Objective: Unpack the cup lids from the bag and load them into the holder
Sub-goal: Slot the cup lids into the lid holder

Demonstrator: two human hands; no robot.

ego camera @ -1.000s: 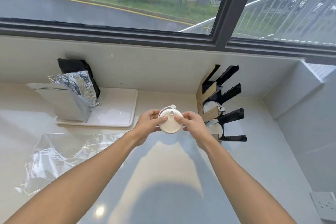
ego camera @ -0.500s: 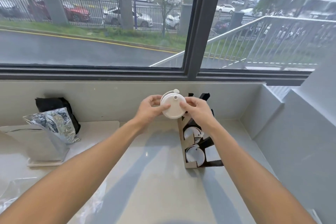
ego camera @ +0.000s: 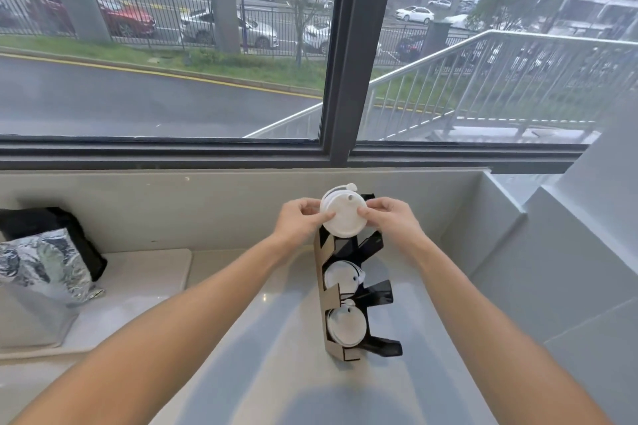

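A short stack of white cup lids [ego camera: 342,216] is held upright between my left hand [ego camera: 299,220] and my right hand [ego camera: 389,217], just above the top slot of the holder. The holder [ego camera: 374,293] is black with a brown cardboard front edge and stands on the counter by the wall. Its middle slot holds white lids [ego camera: 340,278]. More white lids [ego camera: 346,326] fill the bottom slot. The top slot is partly hidden behind the lids I hold. The plastic bag is out of view.
A crumpled silver foil pouch [ego camera: 41,269] and a black pouch [ego camera: 51,222] stand on a white tray [ego camera: 152,272] at the left. The pale counter [ego camera: 276,373] runs under a large window, with grey walls at the back and right.
Both hands have carried the lids up and right, from mid-counter to the holder's top. The view has tilted up, and the clear plastic bag has dropped out of sight.
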